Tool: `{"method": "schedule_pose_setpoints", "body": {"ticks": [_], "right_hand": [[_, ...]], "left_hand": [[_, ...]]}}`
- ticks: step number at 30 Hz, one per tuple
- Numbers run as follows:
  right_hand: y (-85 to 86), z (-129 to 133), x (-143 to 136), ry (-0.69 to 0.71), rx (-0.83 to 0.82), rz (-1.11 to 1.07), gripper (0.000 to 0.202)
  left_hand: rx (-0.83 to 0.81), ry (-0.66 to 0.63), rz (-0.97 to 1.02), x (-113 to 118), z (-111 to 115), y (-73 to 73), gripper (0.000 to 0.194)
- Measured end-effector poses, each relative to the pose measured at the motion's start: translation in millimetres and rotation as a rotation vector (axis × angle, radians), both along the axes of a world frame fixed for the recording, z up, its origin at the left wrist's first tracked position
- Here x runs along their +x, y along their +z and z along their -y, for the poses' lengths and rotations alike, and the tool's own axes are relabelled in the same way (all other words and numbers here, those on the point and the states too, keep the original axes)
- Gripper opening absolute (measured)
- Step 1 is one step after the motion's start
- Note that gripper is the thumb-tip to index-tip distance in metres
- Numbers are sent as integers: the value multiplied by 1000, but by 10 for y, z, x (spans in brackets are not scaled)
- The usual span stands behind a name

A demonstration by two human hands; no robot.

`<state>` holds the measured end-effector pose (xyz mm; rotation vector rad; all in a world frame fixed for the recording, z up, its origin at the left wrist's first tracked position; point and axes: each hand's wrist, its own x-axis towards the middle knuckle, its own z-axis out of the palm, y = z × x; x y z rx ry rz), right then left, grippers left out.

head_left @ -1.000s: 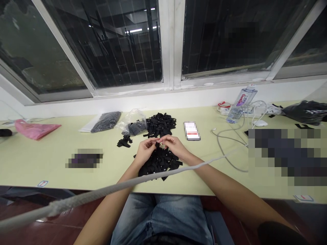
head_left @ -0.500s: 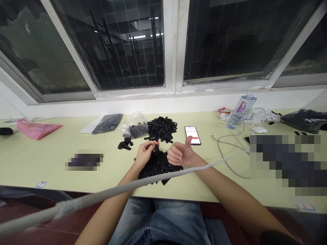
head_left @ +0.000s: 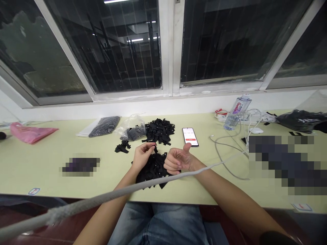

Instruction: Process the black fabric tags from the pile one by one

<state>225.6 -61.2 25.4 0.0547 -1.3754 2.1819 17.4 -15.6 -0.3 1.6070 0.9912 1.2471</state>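
My left hand point(head_left: 143, 156) pinches a small black fabric piece point(head_left: 155, 149) between thumb and fingertips, over the near pile of black pieces point(head_left: 152, 173). Just right of it, my right hand point(head_left: 178, 159) has its fingers curled in and its thumb pointing up; whether anything is inside the curled fingers is hidden. Behind the hands lies a second pile of black pieces point(head_left: 159, 131). Beside that pile is an open clear bag point(head_left: 134, 129) with dark pieces in it, and a small cluster of black pieces point(head_left: 123, 146) lies in front of the bag.
A lit phone point(head_left: 190, 137) lies behind my right hand. A bottle point(head_left: 237, 112) leans by a power strip and cables at the right. A filled bag point(head_left: 104, 126) and a pink bag point(head_left: 33, 132) are at the left. A grey cord point(head_left: 122, 190) crosses in front of my forearms.
The view has shifted slightly, so the table items sit a little further left. Both hands keep nearly the same pose, the left still pinching the black piece.
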Motion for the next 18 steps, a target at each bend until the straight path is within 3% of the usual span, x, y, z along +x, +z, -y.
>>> {"method": "schedule_pose_setpoints", "body": {"ticks": [3,6,8,12,15,18], "right_hand": [[64,-2,-5,-137,-92,85,65],[81,-79,-17,-457,-261,109,37],[33,-162,-23,-624,-342,133,32],[-118,-300,-25,-858,-356,251,23],[-168,-324,-38,-925,-296,283,19],[-175,-316,-62,-982,-240,329,15]], "left_hand": [[19,11,-7,-16,-43,-21,30],[22,31,-21,4,-118,9,35],[34,30,-62,47,-232,79,37],[138,18,-302,180,-676,391,32],[181,116,-464,283,-1058,692,33],[266,185,-631,336,-1200,853,38]]}}
